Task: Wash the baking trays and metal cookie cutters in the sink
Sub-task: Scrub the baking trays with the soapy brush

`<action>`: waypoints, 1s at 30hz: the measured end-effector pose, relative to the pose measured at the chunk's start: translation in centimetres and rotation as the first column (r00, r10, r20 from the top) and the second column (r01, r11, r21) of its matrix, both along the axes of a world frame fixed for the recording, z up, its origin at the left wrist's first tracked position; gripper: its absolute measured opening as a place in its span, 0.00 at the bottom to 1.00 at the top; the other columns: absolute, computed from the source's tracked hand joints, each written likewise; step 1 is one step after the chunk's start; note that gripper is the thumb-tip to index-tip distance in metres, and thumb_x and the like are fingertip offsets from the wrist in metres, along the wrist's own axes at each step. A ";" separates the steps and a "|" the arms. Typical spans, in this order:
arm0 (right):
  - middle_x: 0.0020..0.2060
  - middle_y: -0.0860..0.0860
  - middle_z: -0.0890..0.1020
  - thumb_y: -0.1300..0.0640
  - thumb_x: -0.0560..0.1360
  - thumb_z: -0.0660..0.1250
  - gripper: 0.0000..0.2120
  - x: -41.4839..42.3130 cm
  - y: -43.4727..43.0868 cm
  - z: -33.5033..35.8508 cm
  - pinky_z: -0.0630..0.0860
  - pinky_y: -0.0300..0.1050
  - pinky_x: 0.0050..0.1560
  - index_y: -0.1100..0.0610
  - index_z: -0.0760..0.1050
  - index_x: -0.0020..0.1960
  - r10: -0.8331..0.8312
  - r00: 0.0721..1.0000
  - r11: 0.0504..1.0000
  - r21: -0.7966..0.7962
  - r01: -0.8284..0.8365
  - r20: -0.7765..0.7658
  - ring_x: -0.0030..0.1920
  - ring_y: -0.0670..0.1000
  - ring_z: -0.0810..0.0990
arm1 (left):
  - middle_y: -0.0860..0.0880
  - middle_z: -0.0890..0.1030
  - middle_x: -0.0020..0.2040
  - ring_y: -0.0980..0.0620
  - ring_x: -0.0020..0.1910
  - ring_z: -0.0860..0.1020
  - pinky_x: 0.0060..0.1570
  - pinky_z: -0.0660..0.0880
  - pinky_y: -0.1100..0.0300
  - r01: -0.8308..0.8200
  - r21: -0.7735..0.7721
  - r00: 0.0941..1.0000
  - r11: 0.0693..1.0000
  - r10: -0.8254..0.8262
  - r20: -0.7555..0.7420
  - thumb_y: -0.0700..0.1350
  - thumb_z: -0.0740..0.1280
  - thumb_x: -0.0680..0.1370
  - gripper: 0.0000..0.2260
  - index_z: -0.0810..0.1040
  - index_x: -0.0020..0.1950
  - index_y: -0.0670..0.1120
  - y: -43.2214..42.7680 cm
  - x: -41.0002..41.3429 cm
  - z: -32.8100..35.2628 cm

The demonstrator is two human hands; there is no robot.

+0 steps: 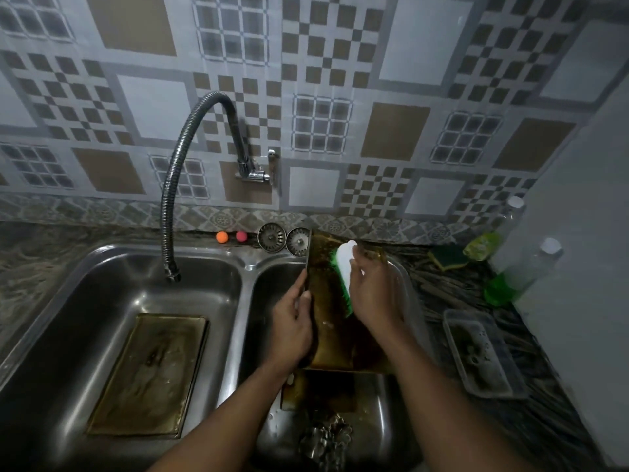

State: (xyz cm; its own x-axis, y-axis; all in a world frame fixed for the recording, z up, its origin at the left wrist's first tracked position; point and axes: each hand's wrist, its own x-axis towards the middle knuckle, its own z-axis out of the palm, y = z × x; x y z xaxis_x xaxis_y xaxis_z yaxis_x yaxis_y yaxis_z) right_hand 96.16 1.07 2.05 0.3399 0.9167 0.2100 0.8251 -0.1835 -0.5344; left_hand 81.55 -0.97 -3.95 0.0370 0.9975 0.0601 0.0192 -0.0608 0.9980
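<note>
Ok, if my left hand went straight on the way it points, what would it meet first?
Likely the right-hand sink strainer: your left hand points along the left edge of the baking tray towards it. Depth is unclear.

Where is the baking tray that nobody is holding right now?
Head view: the loose baking tray lies flat in the left sink basin, just below the bendy tap hose, left of the held tray under the brush.
</note>
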 end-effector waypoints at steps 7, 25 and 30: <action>0.49 0.50 0.81 0.47 0.81 0.57 0.18 -1.9 -3.4 -1.6 0.76 0.46 0.45 0.42 0.69 0.70 0.238 0.971 0.971 0.013 -0.238 0.029 0.48 0.52 0.79 | 0.50 0.78 0.66 0.61 0.64 0.76 0.62 0.73 0.66 -0.152 0.024 0.988 0.988 0.152 0.010 0.39 0.56 0.84 0.17 0.71 0.73 0.44 0.7 -0.9 -0.3; 0.59 0.51 0.81 0.51 0.81 0.60 0.18 -0.3 -3.4 -0.7 0.78 0.47 0.50 0.48 0.72 0.70 -0.024 1.000 0.999 0.047 0.023 0.018 0.55 0.51 0.79 | 0.55 0.76 0.63 0.77 0.56 0.72 0.53 0.68 0.79 -0.280 0.030 0.960 0.960 0.279 0.023 0.40 0.57 0.84 0.17 0.70 0.73 0.45 1.1 0.0 0.5; 0.53 0.48 0.81 0.44 0.81 0.55 0.20 -4.1 -5.2 -1.3 0.76 0.45 0.46 0.43 0.68 0.72 0.280 0.958 0.960 -0.004 -0.281 -0.056 0.51 0.49 0.79 | 0.55 0.77 0.62 0.73 0.56 0.75 0.51 0.69 0.79 -0.349 0.002 0.935 0.937 0.348 0.063 0.38 0.57 0.83 0.17 0.71 0.72 0.44 1.9 -0.2 0.6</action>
State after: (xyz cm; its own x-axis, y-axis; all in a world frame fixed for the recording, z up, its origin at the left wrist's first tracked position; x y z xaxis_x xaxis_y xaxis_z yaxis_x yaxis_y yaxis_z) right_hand 92.04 -4.08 0.75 0.0796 0.9791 0.1871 0.8138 0.0446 -0.5794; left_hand 81.37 0.94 -3.36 -0.3172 0.9462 0.0638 -0.0192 -0.0737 0.9971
